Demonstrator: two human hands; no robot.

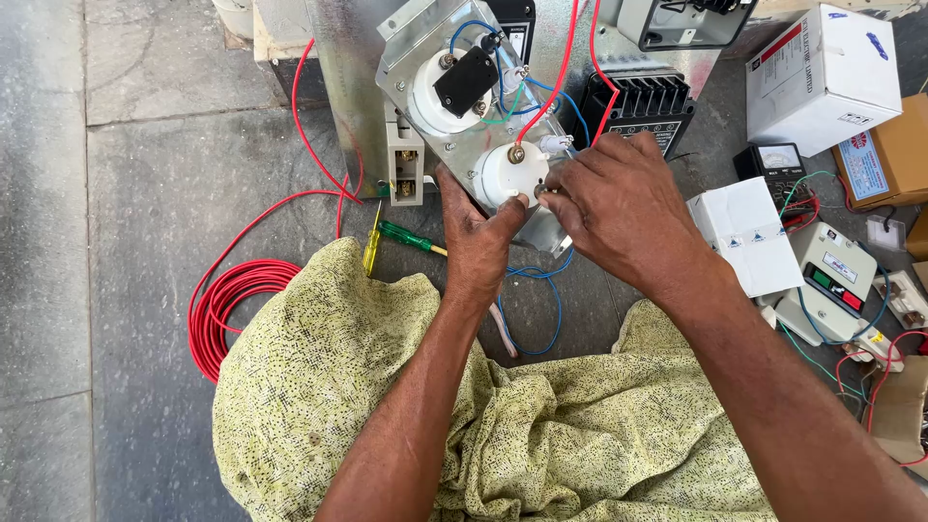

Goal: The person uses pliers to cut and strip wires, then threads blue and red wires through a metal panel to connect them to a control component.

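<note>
A tilted metal panel (420, 39) carries two round white meter backs and red, blue and green wires. My left hand (478, 237) grips the panel's lower edge under the lower white meter back (503, 176). My right hand (619, 213) pinches at a terminal on the right side of that meter, fingertips closed on a small part I cannot make out. A red wire (551, 92) runs to the brass stud on top of the same meter. The upper meter back (430, 97) has a black block across it.
A green-handled screwdriver (411, 237) and a yellow tool lie on the stone floor by my left wrist. A red wire coil (227, 309) sits at left. White boxes (822, 72), a multimeter (778, 164) and a switch box (836, 275) crowd the right. Yellow patterned cloth (338, 387) covers my lap.
</note>
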